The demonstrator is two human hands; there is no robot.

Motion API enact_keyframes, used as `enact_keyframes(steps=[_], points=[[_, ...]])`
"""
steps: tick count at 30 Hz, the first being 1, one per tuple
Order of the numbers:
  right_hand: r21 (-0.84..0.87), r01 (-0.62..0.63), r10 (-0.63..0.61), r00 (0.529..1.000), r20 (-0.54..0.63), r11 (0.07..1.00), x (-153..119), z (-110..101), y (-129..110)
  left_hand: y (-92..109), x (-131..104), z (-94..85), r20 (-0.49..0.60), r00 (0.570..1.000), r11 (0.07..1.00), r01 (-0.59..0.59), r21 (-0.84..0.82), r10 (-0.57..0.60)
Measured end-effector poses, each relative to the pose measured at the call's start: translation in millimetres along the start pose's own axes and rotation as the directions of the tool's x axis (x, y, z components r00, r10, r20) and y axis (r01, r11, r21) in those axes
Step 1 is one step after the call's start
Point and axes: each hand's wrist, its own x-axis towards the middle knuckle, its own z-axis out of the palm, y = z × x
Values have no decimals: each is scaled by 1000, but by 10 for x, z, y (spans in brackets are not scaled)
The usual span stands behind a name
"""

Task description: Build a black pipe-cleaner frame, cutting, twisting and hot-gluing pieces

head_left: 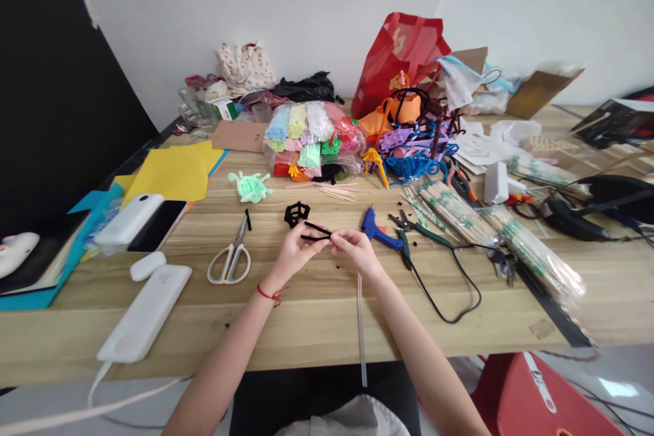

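Observation:
A bent black strip (317,227), looking like pipe cleaner, is held between both hands above the table. My left hand (296,249), with a red string on the wrist, pinches its left part. The fingers of my right hand (356,249) are closed on its right end. Just behind my left hand lies a black web-like piece (297,214). White-handled scissors (229,260) lie to the left, with a short black piece (248,219) at their tips. A blue glue gun (381,231) and green-handled pliers (406,245) rest right of my right hand.
Bagged colourful pipe cleaners (311,139) and a mint-green piece (250,187) lie farther back. A white power bank (146,313) is at left, bundled sticks (454,211) at right. A clear glue stick (362,334) overhangs the front edge.

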Motion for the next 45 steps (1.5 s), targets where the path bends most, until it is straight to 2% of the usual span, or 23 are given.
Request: enact_keyframes(steps=[7,11,15,24,27,30,34,39,45], points=[[-24,-8,9,999,44,1000,-14,15,-32,-100,16,-8,-184,978,994,-88,60,97],[-51,-12,15,997,69,999,-21,36,-39,-135,17,-52,-234,961,987,-126,100,147],[-55,-10,14,996,88,998,-26,47,-28,-139,12,-55,-262,954,988,-123,95,144],[-116,45,-42,999,31,992,-14,30,18,-9,19,26,-234,971,997,-64,-46,52],[-117,73,-74,997,-3,990,4,42,64,-24,23,40,-247,969,995,-18,-97,-6],[-117,95,-97,995,-10,989,12,48,91,-62,30,35,-211,976,992,27,-123,-53],[-142,120,-118,993,23,983,4,21,82,-90,38,22,-139,985,986,86,-144,-107],[-118,101,-86,989,123,988,-3,-24,65,-114,46,20,-96,985,979,130,-158,-146],[-101,78,-57,979,197,992,-21,-47,-4,-152,46,10,-66,989,975,117,-191,-132]])
